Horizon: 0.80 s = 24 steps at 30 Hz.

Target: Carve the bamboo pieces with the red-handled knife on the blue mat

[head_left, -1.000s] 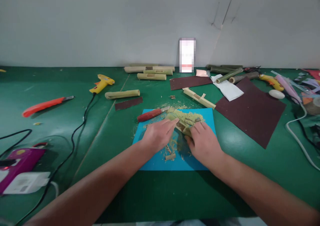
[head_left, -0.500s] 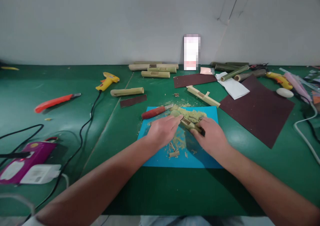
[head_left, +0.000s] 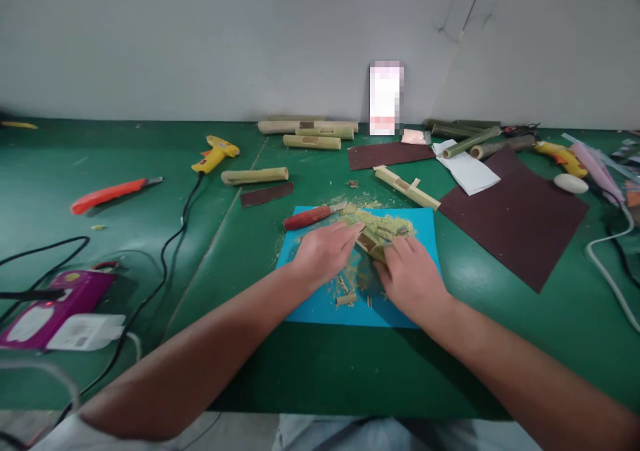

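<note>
A short bamboo tube (head_left: 371, 241) with a rectangular window cut in its side lies slanted over the blue sheet (head_left: 320, 311). My left hand (head_left: 327, 246) is closed on its far left end. Around the near right end my right hand (head_left: 413, 268) is closed, its fingers hiding that end. Pale bamboo shavings (head_left: 393, 226) are heaped just behind the tube, and loose slivers (head_left: 346, 300) lie in front of it. A red-handled knife (head_left: 313, 217) rests at the sheet's upper left edge, beside my left hand.
Behind the sheet lie a split bamboo piece (head_left: 407, 188), several cut tubes (head_left: 313, 142) and a phone (head_left: 386, 98) against the wall. Brown sandpaper (head_left: 515, 231) is at right. Leftward are a yellow glue gun (head_left: 215, 156), an orange cutter (head_left: 110, 195) and a purple power strip (head_left: 80, 301) with cables.
My right hand has slid left and inward along the bamboo tube, covering more of its near end. A dark bit by its fingers is now hidden. The view has tilted slightly.
</note>
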Tool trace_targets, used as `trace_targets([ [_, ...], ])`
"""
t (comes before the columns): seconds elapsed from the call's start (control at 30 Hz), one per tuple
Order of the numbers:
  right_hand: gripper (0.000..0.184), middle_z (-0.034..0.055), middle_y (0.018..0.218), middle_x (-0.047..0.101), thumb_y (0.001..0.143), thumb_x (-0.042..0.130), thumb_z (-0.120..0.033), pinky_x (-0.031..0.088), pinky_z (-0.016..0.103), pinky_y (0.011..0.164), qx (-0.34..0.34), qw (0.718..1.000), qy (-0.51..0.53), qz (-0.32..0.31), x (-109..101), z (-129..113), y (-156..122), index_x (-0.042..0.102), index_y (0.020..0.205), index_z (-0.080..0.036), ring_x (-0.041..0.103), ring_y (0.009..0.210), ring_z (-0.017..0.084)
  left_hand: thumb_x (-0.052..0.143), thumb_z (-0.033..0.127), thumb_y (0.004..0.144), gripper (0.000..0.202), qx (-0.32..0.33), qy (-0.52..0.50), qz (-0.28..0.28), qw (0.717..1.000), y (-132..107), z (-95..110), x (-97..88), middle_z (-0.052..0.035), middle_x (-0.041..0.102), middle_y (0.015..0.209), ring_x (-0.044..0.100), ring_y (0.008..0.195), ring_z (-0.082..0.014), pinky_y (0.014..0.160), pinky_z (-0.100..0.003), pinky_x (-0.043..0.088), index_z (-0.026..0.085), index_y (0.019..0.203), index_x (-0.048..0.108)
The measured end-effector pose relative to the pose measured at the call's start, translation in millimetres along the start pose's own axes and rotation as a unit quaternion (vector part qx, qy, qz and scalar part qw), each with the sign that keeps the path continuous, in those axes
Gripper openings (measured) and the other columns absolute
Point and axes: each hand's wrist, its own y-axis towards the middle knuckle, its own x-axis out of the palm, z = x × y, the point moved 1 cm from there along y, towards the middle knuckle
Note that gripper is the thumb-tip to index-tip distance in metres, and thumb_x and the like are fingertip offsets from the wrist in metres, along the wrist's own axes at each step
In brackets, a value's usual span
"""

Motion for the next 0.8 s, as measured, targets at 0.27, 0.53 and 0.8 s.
trace_targets([
  [0.27,0.016,0.0117,0.087,0.061,0.094,0.057,-0.026,0.048,0.043,0.078,0.010,0.999,0.036,0.011,0,10,-1,0.064,0.083,-0.017,0.056,0.086,0.028,0.042,0.030,0.105,0.038,-0.031,0.008,-0.020,0.999,5,1,1.3,-0.0099,0.078,0.106,0.074,0.100,-0.0215,0.088,-0.032,0.061,0.017,0.126,0.072],
  [0.53,0.018,0.0097,0.085,0.061,0.096,0.054,-0.029,0.047,0.042,0.077,0.015,0.999,0.036,0.024,-2,13,-5,0.064,0.084,-0.020,0.055,0.085,0.026,0.048,0.029,0.104,0.035,-0.062,-0.013,0.015,0.998,2,-16,-13.6,-0.0093,0.079,0.101,0.075,0.092,-0.0191,0.085,-0.032,0.061,0.014,0.124,0.073],
  [0.8,0.016,0.0125,0.090,0.061,0.093,0.056,-0.029,0.045,0.043,0.075,0.013,1.000,0.005,0.005,-6,11,-6,0.066,0.091,-0.017,0.054,0.088,0.028,0.046,0.028,0.105,0.036,-0.033,0.005,0.004,0.999,-3,-6,-13.7,-0.0091,0.077,0.094,0.074,0.088,-0.0173,0.082,-0.029,0.061,0.014,0.126,0.071],
])
